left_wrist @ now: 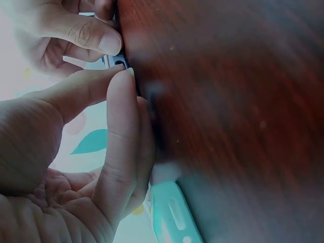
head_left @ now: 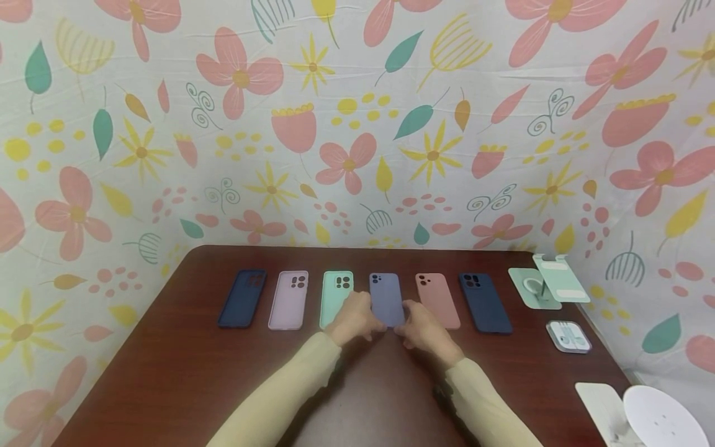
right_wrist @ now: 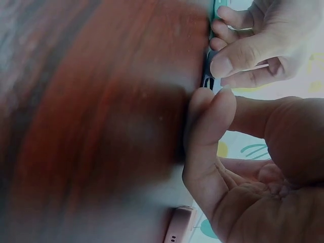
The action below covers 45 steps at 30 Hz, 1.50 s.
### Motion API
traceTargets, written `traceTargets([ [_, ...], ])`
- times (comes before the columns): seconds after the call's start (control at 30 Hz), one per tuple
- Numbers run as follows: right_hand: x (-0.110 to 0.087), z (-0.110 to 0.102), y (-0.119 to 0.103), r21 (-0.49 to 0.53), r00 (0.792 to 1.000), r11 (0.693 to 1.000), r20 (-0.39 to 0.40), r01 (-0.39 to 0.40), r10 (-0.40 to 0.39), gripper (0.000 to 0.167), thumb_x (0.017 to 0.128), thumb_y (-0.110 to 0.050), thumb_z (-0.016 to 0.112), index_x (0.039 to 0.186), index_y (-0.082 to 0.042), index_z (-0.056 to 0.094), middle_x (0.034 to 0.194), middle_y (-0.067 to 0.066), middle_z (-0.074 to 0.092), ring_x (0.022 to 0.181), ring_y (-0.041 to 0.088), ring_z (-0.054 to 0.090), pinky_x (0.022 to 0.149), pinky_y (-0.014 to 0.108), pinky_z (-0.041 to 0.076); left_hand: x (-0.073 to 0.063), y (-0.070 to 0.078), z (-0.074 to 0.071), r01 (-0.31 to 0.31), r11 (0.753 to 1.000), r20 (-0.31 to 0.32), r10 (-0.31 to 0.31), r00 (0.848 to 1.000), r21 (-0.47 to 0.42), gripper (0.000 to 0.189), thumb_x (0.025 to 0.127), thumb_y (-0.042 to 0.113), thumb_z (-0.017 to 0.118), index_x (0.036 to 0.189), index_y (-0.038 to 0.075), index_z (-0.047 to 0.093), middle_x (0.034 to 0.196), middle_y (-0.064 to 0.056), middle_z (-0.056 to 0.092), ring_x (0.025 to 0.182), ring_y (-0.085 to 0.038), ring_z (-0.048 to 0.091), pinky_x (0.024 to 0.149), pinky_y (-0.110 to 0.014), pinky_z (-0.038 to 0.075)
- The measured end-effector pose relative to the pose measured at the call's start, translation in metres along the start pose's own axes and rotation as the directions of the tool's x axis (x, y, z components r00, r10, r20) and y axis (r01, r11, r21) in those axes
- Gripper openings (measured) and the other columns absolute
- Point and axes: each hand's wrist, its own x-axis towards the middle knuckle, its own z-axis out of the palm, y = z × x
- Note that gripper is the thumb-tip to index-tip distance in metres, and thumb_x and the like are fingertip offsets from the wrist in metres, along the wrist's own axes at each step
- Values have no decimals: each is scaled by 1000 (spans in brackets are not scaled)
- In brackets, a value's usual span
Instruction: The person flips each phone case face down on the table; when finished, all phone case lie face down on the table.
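Observation:
A periwinkle-blue phone case (head_left: 386,297) lies on the table in the middle of a row, its camera cutouts toward the wall. My left hand (head_left: 355,318) pinches its near left corner between thumb and fingers. At the near right corner, my right hand (head_left: 426,328) grips the same case. Both wrist views show the case's thin end edge (left_wrist: 119,62) with a port cutout, close over the tabletop, fingertips of both hands around it. Left of it lies a mint-green case (head_left: 335,292), partly behind my left hand. A pink case (head_left: 438,299) is just beyond my right hand.
Farther left are a lilac case (head_left: 288,301) and a navy case (head_left: 241,299); another navy case (head_left: 486,304) lies to the right. A mint folding stand (head_left: 550,282), boxed earphones (head_left: 568,336) and a white round-topped stand (head_left: 665,416) line the right edge. Floral cloth (head_left: 346,124) backs the table (head_left: 167,372).

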Motion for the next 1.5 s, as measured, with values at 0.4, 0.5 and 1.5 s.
traceTargets([
  [0.4, -3, 1, -4, 25, 999, 1000, -51, -14, 15, 74, 92, -3, 78, 156, 13, 44, 74, 8, 70, 57, 16, 73, 61, 31, 62, -5, 6, -1, 24, 1000, -7, -24, 1000, 11, 28, 80, 15, 95, 91, -3, 75, 70, -12, 76, 45, -13, 69, 59, -27, 63],
  [0.5, 2, 3, 3, 12, 999, 1000, -43, 1, 0, 75, 92, -6, 78, 156, 13, 43, 72, 8, 70, 57, 17, 73, 61, 31, 61, 6, -3, 6, 18, 999, 9, -18, 1000, 30, 27, 80, 17, 94, 89, 0, 75, 70, -10, 76, 45, -13, 70, 58, -26, 62],
  [1.5, -36, 22, -70, 158, 995, 982, -35, 100, -95, 90, 94, -20, 87, 165, -1, 35, 71, 8, 67, 51, 19, 65, 56, 31, 54, -48, -36, -78, 135, 989, -70, -139, 988, -66, 82, 79, 16, 94, 147, -8, 54, 103, -19, 76, 51, -15, 73, 82, -31, 65],
])
